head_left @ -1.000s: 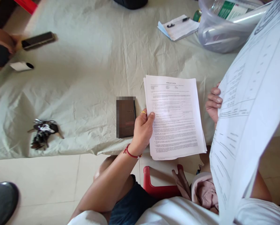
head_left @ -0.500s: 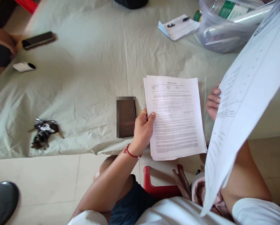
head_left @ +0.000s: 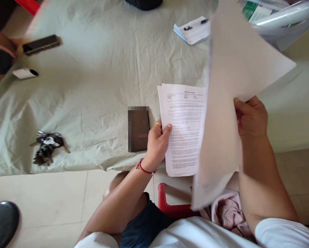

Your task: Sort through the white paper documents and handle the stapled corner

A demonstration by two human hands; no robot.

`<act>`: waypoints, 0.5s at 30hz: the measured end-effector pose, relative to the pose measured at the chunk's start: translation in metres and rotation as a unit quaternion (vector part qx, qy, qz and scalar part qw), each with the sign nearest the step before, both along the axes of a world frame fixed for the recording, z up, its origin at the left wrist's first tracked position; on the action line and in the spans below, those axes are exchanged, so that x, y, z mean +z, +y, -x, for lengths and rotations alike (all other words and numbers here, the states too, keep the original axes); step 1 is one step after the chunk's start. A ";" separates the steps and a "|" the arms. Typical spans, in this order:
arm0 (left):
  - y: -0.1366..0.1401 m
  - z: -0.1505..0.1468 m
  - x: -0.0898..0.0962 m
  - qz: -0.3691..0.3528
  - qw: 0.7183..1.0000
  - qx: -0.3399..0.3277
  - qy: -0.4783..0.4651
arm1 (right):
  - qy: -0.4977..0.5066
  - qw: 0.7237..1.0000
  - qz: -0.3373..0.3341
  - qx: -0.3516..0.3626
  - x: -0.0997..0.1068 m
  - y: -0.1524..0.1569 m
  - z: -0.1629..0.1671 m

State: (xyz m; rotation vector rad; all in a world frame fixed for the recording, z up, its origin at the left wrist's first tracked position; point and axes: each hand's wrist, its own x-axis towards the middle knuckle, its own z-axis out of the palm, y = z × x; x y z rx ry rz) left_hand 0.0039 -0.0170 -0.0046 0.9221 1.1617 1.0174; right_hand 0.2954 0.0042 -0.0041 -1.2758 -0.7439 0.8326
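My left hand [head_left: 158, 144] grips the left edge of a stack of printed papers [head_left: 182, 137], thumb on top. The stack lies at the table's near edge, its lower part jutting past it. My right hand [head_left: 251, 115] is closed on the right edge of a lifted sheet of paper [head_left: 219, 113], raised and curved. That sheet covers the right part of the stack, and its blank-looking side faces me. Just left of my left hand lies a dark phone [head_left: 139, 131], partly blurred out.
A cloth-covered table [head_left: 97, 86] holds keys [head_left: 49, 144], another phone [head_left: 40, 44], a white roll [head_left: 25, 73], notes with a pen [head_left: 193, 31] and a plastic basket [head_left: 286, 34]. A dark object [head_left: 145, 2] sits at the far edge. A red stool [head_left: 170, 205] stands below.
My right hand has turned the lifted sheet leftward, from the right side to over the stack's right part. Its printed side has swung out of view. My left hand stays on the stack.
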 end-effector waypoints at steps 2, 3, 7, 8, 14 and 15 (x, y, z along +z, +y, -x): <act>-0.001 0.000 0.000 0.010 1.000 0.004 0.002 | -0.049 0.998 0.000 -0.025 -0.002 0.001 0.004; -0.001 -0.001 0.000 0.008 1.000 0.007 0.003 | -0.073 0.997 0.010 -0.028 -0.004 0.001 0.004; 0.000 -0.002 0.002 -0.002 1.000 0.015 -0.001 | -0.140 0.986 0.087 -0.036 -0.013 0.001 -0.004; 0.000 -0.002 0.002 0.002 1.000 0.014 -0.002 | -0.155 0.982 0.102 -0.041 -0.014 0.001 -0.006; 0.001 -0.001 0.000 0.018 0.999 0.034 0.020 | -0.193 0.969 0.153 -0.036 -0.015 -0.001 -0.013; 0.001 -0.001 0.000 0.017 0.999 0.037 0.024 | -0.183 0.971 0.153 -0.020 -0.015 -0.002 -0.013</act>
